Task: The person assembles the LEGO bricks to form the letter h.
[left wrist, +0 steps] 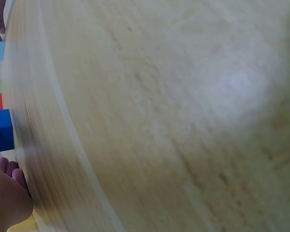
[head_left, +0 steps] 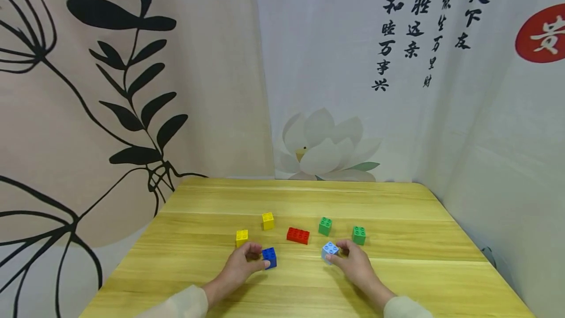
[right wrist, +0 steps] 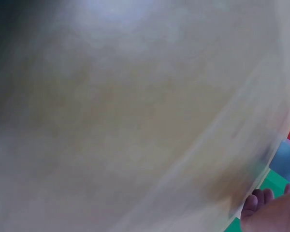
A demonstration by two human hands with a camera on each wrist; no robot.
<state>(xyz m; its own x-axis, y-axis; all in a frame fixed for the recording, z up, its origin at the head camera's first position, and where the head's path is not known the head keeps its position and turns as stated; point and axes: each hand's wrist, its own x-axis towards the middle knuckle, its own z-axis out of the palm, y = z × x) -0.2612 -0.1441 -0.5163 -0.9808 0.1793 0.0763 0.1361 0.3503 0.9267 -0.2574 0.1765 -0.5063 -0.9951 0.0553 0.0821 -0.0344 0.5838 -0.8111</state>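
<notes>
My left hand (head_left: 240,266) is at the dark blue toy brick (head_left: 269,257), its thumb on the near face and its index finger by the far left corner, pinching it. In the left wrist view the dark blue brick (left wrist: 1,130) stands just beyond the curled fingers (left wrist: 12,168). To the right, my right hand (head_left: 355,264) pinches a light blue brick (head_left: 329,250) between thumb and index finger. That light blue brick (right wrist: 285,162) shows at the edge of the right wrist view. Both bricks stand studs up at the table, a gap between them.
Farther back on the wooden table (head_left: 300,293) lie a red brick (head_left: 297,235), a yellow brick (head_left: 268,221) and a green brick (head_left: 325,226). Another yellow brick (head_left: 242,237) is close behind my left hand, another green brick (head_left: 359,235) behind my right. A printed curtain (head_left: 220,87) hangs behind.
</notes>
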